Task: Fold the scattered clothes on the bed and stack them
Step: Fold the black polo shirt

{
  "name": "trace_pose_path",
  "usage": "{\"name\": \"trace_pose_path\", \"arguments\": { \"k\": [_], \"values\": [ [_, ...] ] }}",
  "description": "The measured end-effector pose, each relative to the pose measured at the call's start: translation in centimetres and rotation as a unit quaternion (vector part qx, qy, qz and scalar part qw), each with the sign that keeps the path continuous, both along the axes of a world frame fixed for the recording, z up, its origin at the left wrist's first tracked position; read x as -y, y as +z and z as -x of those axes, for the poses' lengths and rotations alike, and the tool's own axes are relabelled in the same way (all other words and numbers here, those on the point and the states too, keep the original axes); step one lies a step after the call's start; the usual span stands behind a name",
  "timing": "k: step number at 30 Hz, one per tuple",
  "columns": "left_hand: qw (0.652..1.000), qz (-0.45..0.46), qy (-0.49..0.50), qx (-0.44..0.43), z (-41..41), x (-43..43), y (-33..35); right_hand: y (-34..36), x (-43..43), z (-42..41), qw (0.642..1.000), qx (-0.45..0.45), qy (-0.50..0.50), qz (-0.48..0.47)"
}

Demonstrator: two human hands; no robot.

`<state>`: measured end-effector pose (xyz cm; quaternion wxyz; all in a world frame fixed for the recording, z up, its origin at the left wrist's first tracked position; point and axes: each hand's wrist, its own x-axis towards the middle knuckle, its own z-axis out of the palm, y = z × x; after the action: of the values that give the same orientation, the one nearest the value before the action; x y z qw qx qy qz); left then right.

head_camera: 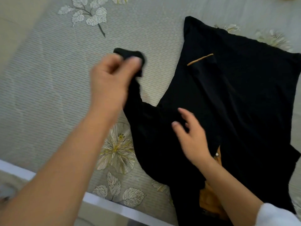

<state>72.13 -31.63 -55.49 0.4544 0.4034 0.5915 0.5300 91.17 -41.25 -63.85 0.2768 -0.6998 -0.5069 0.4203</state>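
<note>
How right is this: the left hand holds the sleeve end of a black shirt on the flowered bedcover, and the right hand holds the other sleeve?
One part is wrong. In the head view the left hand does hold the sleeve end of the black shirt on the flowered bedcover, but the right hand holds nothing: it is spread open over the shirt's body.

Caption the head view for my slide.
Left hand grips the sleeve of a black garment on the bed; right hand open above.
</note>
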Motion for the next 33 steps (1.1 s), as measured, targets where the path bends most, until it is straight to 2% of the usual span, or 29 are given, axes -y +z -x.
{"name": "trace_pose_path", "arguments": {
  "k": [1, 2, 3, 4, 5, 6, 8, 10, 11, 13, 15, 17, 19, 22, 24, 26, 28, 31, 33],
  "values": [
    [0.99, -0.065, -0.089, -0.084, -2.4, 1.1, 0.1, 0.4, -0.5, -0.9, 0.993, -0.054, -0.107, 0.006],
    [0.958, -0.109, -0.202, -0.174, -4.5, 2.5, -0.4, 0.7, -0.9, -2.1, 0.974, -0.098, -0.202, 0.017],
    [0.899, -0.114, -0.329, -0.267, -6.3, 4.0, -1.2, 1.0, -1.1, -3.4, 0.954, -0.117, -0.273, 0.032],
    [0.823, -0.075, -0.44, -0.351, -7.4, 5.6, -2.3, 1.4, -1.1, -4.8, 0.94, -0.114, -0.318, 0.051],
    [0.767, -0.037, -0.504, -0.395, -7.8, 7.1, -3.5, 1.7, -0.9, -6.1, 0.933, -0.095, -0.341, 0.068],
    [0.756, -0.029, -0.519, -0.397, -7.6, 8.4, -4.7, 1.7, -0.7, -7.2, 0.931, -0.066, -0.349, 0.081],
    [0.796, -0.062, -0.458, -0.391, -6.4, 10.3, -6.0, 1.8, -0.5, -8.9, 0.94, 0.0, -0.329, 0.089],
    [0.84, -0.024, -0.347, -0.416, -4.7, 11.6, -7.1, 1.9, -0.8, -9.0, 0.961, 0.034, -0.264, 0.071],
    [0.849, 0.01, -0.297, -0.437, -3.9, 11.9, -7.6, 2.0, -1.1, -8.6, 0.974, 0.029, -0.215, 0.06],
    [0.846, 0.073, -0.227, -0.477, -2.8, 12.2, -8.1, 2.0, -2.1, -6.8, 0.992, 0.024, -0.109, 0.054],
    [0.854, 0.105, -0.184, -0.475, -2.3, 12.0, -8.2, 1.3, -3.2, -5.0, 0.994, 0.067, -0.064, 0.065],
    [0.878, 0.114, -0.174, -0.43, -2.3, 11.5, -8.2, 0.3, -4.6, -4.2, 0.982, 0.067, -0.145, 0.103],
    [0.89, 0.127, -0.184, -0.397, -2.5, 11.2, -8.1, -0.1, -6.1, -4.1, 0.965, 0.001, -0.237, 0.111],
    [0.872, 0.104, -0.201, -0.435, -2.8, 11.2, -7.9, 1.7, -8.2, -5.7, 0.968, 0.008, -0.244, -0.058],
    [0.859, 0.08, -0.209, -0.46, -3.0, 11.6, -8.0, 4.2, -9.1, -8.0, 0.95, -0.001, -0.271, -0.156],
    [0.841, 0.054, -0.222, -0.49, -3.5, 12.2, -8.3, 5.7, -8.8, -11.2, 0.926, -0.018, -0.32, -0.2],
    [0.821, 0.033, -0.242, -0.517, -4.3, 12.8, -8.5, 5.4, -7.6, -15.0, 0.901, -0.074, -0.401, -0.15],
    [0.804, 0.027, -0.287, -0.52, -5.5, 13.7, -9.0, 3.7, -5.2, -18.2, 0.826, -0.297, -0.478, 0.045],
    [0.798, 0.048, -0.306, -0.516, -5.9, 13.9, -9.0, 2.7, -4.2, -18.8, 0.813, -0.29, -0.494, 0.106]
  ]
}}
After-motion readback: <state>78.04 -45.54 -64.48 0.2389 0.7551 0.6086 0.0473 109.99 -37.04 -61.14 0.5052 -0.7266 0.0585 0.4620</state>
